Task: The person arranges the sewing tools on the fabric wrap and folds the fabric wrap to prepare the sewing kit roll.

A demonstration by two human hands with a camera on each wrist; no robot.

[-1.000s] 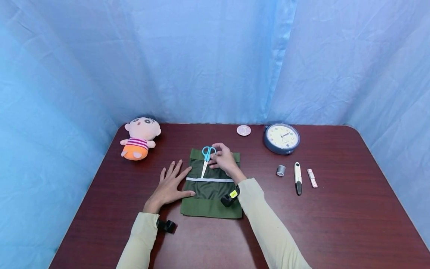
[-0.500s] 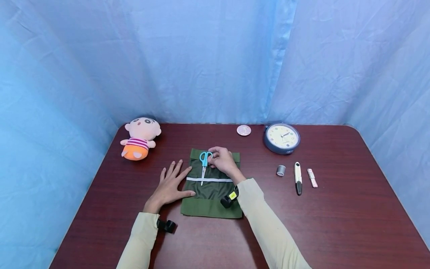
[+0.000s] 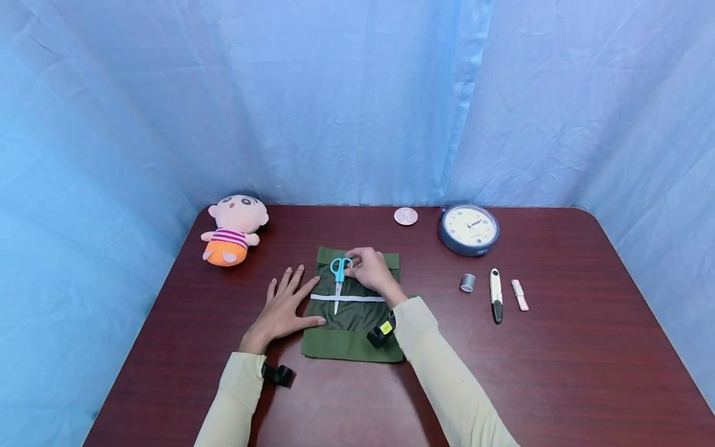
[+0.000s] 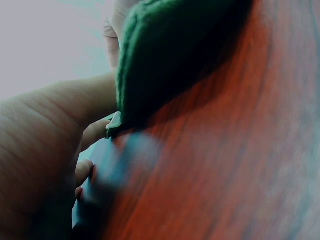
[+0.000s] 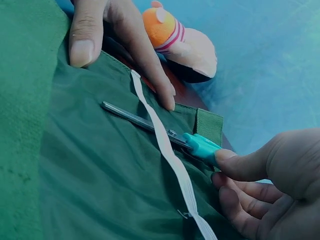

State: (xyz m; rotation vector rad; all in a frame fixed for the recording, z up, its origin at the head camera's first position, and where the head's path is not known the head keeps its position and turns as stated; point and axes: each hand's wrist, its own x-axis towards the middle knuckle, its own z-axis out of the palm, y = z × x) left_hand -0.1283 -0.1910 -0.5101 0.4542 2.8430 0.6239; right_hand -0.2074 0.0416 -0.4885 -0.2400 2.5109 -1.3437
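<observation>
1. Head view: my right hand point(image 3: 368, 268) pinches the scissors point(image 3: 339, 274) at the turquoise handle point(image 5: 201, 146). They lie on the green cloth point(image 3: 347, 345), blades passing beneath the white elastic band point(image 3: 364, 299), points out on my side of it. Left hand point(image 3: 281, 311) rests spread along the cloth's left edge, grasping nothing.
2. Snag risk: the blade tip point(image 5: 106, 106) could dig into the thin, wrinkled fabric if I push with it angled down.
3. Nick risk: should the handles part, the blades could spread and bite the elastic.
4. Drag risk: too light a press from my left hand, and pushing might bunch the cloth or slide it over the table point(image 3: 586, 366).
5. Swivel risk: my pinch seems to sit to one side of the handle, so the scissors could turn askew.
6. Hidden: right wrist view, my thumb covers some handle; the band runs off the lower edge, its far end unseen.
7. Left wrist view: blurred, scissors not visible. Can't tell how firmly that hand presses.
</observation>
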